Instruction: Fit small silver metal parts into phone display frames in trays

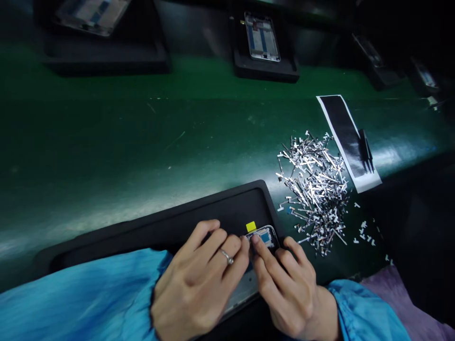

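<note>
A phone frame (241, 289) with a silvery inner side lies in a black tray (216, 203) in front of me, partly covered by both hands. From its top edge sticks out a yellow tab (250, 226). My left hand (202, 279), with a ring on one finger, is closed over the frame's left side, its fingertips bent down near the top. My right hand (289, 286) grips the right edge, and its index fingertip presses on the parts at the top end. Whether a small piece sits beneath the fingertips is hidden.
Right of the tray is a loose pile of small flex-cable-like strips (316, 189). Beyond it lies a black-and-white sheet (341, 128) with dark tweezers (366, 151) on it. Along the back of the green bench (124, 137), more phone frames (263, 38) rest in black trays (266, 71).
</note>
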The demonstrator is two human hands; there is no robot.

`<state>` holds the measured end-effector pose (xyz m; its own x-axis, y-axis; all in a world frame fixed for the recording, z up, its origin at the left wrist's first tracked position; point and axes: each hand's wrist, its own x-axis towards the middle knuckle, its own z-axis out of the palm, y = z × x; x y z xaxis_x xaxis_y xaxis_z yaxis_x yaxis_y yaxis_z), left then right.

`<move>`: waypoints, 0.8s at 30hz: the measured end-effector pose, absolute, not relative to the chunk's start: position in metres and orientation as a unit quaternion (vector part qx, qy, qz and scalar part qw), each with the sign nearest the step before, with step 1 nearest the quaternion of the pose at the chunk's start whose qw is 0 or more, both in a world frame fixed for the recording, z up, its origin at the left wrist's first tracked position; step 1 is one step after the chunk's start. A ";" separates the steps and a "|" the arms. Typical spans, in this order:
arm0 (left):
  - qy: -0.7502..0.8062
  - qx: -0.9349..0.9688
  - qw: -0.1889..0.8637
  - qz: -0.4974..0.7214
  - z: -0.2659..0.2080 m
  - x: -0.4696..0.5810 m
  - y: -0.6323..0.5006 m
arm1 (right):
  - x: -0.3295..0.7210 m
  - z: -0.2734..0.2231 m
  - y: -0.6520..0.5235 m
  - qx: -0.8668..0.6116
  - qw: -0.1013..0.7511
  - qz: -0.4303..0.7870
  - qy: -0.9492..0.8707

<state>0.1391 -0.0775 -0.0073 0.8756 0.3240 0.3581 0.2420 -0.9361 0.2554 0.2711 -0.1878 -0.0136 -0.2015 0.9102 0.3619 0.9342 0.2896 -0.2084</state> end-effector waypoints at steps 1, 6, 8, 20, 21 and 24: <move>0.138 0.967 0.090 0.196 -0.007 0.139 -0.078 | 0.271 -0.014 -0.188 -0.595 0.213 -0.029 -0.774; 0.206 0.938 0.165 0.223 -0.004 0.145 -0.077 | 0.270 -0.016 -0.190 -0.597 0.220 -0.032 -0.771; 0.246 0.916 0.231 0.218 -0.003 0.147 -0.077 | 0.271 -0.017 -0.191 -0.597 0.229 -0.033 -0.769; 0.268 0.884 0.319 0.214 0.000 0.139 -0.077 | 0.272 -0.008 -0.185 -0.579 0.154 -0.051 -0.799; 0.266 0.884 0.321 0.213 0.000 0.138 -0.078 | 0.272 -0.008 -0.186 -0.581 0.150 -0.051 -0.799; 0.270 0.887 0.303 0.220 -0.002 0.134 -0.080 | 0.271 -0.010 -0.188 -0.580 0.150 -0.054 -0.799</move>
<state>0.1344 -0.0803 -0.0022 0.7572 0.6125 0.2270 0.3462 -0.6710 0.6557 0.2715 -0.1882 -0.0103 -0.2825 0.9102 0.3029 0.9428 0.3217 -0.0873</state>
